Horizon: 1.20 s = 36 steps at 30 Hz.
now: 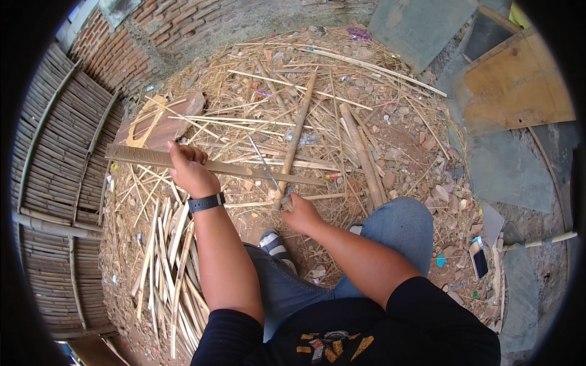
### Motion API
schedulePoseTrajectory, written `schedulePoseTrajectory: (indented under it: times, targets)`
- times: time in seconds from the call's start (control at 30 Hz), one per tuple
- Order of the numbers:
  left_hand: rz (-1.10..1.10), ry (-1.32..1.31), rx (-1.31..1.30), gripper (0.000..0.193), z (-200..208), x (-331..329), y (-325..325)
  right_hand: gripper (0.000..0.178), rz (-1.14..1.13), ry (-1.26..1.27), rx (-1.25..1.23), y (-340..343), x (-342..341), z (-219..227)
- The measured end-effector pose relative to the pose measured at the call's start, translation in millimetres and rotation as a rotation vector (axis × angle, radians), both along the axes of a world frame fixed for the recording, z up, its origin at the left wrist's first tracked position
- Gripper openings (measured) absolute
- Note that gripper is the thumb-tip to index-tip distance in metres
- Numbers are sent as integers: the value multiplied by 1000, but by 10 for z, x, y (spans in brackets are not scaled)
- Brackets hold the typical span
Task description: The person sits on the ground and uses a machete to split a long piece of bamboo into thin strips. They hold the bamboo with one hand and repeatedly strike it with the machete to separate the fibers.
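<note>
My left hand (191, 172), with a dark watch on its wrist, is closed round a broad split bamboo strip (139, 156). The strip reaches from the left across the front of me, and its thinner end points right. A knife (262, 158) with a long narrow blade is in my right hand (300, 215), whose fingers are wrapped round its handle. Its blade points up and to the left and crosses the strip; whether it touches the bamboo I cannot tell. Below them lies a bamboo pole (298, 131) on the ground.
Thin split strips (168, 268) are heaped at my left, by a bamboo wall (52, 152). A thick bamboo piece (361, 152) lies near my right knee. Flat sheets (513, 161) and a phone (478, 258) are at the right. Behind stands a brick wall (183, 30).
</note>
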State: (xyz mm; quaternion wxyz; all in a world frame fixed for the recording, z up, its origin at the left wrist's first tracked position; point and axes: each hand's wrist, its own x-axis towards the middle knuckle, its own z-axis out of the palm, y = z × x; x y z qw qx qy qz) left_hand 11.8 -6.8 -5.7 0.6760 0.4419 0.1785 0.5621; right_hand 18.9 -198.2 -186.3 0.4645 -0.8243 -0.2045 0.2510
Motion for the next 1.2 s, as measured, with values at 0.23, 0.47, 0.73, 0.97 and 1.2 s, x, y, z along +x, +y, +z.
schedulePoseTrajectory:
  times: [0.23,0.47,0.73,0.97,1.2]
  targets:
    - [7,15,-2,38,10,1,-13,62,25,34,1,-3,24,3]
    - [13,16,-4,38,24,4,-28,62,16,18,0,9,18,-22]
    - [9,3,-11,37,29,6,-34,61,34,42,-10,-2,21,45]
    - [17,-3,-16,36,14,7,-9,51,67,0,77,2,41,-57]
    - [15,-12,-39,38,5,-15,27,57,126,16,79,-2,55,46]
